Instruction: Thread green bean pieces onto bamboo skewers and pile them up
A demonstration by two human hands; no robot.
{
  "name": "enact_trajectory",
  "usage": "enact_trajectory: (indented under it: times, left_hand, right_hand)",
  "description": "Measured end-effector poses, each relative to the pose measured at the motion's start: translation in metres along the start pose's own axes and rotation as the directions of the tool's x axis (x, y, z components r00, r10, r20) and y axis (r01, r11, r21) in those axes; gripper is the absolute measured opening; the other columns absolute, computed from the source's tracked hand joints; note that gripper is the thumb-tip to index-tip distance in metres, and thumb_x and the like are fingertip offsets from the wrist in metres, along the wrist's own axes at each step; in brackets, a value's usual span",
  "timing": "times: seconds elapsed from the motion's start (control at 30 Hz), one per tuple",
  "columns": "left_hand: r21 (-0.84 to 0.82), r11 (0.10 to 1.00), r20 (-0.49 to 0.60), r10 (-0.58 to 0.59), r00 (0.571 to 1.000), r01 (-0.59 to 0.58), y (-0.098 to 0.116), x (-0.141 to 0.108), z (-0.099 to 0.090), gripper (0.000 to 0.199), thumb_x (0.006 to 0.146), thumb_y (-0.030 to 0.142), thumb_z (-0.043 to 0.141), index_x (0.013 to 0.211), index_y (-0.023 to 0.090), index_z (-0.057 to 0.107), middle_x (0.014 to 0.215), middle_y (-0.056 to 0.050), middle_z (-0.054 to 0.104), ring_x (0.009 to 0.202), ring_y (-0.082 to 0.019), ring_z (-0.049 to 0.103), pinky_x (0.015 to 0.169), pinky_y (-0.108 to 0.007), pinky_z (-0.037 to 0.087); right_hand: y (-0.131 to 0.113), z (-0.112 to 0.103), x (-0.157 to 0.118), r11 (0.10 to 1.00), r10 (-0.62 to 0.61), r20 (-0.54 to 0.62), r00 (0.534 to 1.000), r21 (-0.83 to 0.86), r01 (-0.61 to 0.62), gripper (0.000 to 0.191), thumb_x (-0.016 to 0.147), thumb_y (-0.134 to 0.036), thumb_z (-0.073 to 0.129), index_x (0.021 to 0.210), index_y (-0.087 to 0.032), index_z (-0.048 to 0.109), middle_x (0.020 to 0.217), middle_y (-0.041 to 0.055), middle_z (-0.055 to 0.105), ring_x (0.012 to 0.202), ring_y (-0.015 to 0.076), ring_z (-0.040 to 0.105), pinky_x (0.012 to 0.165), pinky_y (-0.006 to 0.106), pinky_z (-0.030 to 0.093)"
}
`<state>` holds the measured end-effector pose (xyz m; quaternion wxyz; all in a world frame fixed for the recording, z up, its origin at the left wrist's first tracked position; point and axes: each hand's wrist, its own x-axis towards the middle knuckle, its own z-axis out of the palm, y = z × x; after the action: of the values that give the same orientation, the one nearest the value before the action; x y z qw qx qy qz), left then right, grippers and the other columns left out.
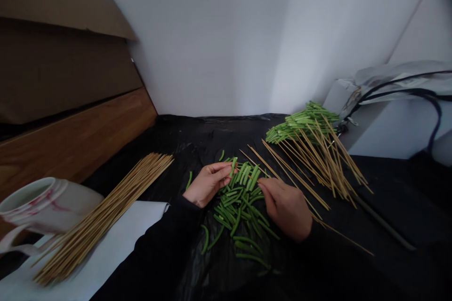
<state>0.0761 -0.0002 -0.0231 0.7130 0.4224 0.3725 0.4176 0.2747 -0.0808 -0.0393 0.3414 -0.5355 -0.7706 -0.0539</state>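
My left hand (pixel 211 182) pinches a short green bean piece (pixel 233 167) at the left end of a row of similar pieces. These pieces (pixel 250 177) sit side by side, threaded across thin wooden skewers. On the right, my right hand (pixel 286 207) is closed on the skewers, its fingertips beside the last piece; the skewers are mostly hidden by the beans and fingers. Below both hands lies a loose heap of cut green beans (pixel 231 211) on black plastic sheeting (pixel 197 258).
Finished skewers of beans (pixel 305 120) are piled at the back right, their sticks (pixel 328 164) fanning forward. Bare skewers (pixel 106 216) lie in a bundle at left, beside a tipped white mug (pixel 70 204). A white box (pixel 377 127) with black cables stands at right.
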Motion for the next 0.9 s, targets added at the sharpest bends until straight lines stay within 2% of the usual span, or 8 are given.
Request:
enact_trajectory:
  times: [0.33,0.63,0.9]
  left_hand:
    - [0.010,1.000,0.001,-0.001,1.000,0.001,-0.0006,0.0002,0.0009,0.026,0.066,0.026,0.080,0.089,0.015,0.075,0.087,-0.006,0.072,0.073,-0.009,0.060,0.067,-0.021,0.043]
    - [0.159,0.985,-0.056,0.079,0.995,-0.069,-0.0011,0.0005,0.0012,0.030,0.064,0.032,0.080,0.087,0.015,0.075,0.085,-0.007,0.074,0.069,-0.010,0.060,0.068,-0.024,0.044]
    - [0.275,0.956,-0.011,0.114,0.993,-0.107,-0.0017,-0.0006,-0.0003,0.029,0.067,0.035,0.078,0.086,0.014,0.075,0.086,-0.008,0.074,0.070,-0.013,0.062,0.071,-0.026,0.046]
  right_hand:
    - [-0.0007,0.0003,-0.0001,1.000,0.009,0.007,1.000,0.016,-0.009,0.028,0.096,-0.020,0.035,0.092,-0.018,0.063,0.085,0.0050,0.067,0.084,0.0139,0.063,0.075,0.023,0.042]
    - [-0.0009,0.0009,-0.0005,1.000,0.013,0.032,0.999,0.023,-0.013,0.028,0.096,-0.020,0.035,0.091,-0.018,0.063,0.083,0.0049,0.067,0.084,0.0140,0.063,0.075,0.023,0.042]
    - [-0.0038,0.0021,-0.0010,0.997,0.052,0.062,0.997,0.051,-0.055,0.027,0.095,-0.019,0.036,0.092,-0.018,0.063,0.084,0.0046,0.067,0.083,0.0147,0.063,0.076,0.024,0.041]
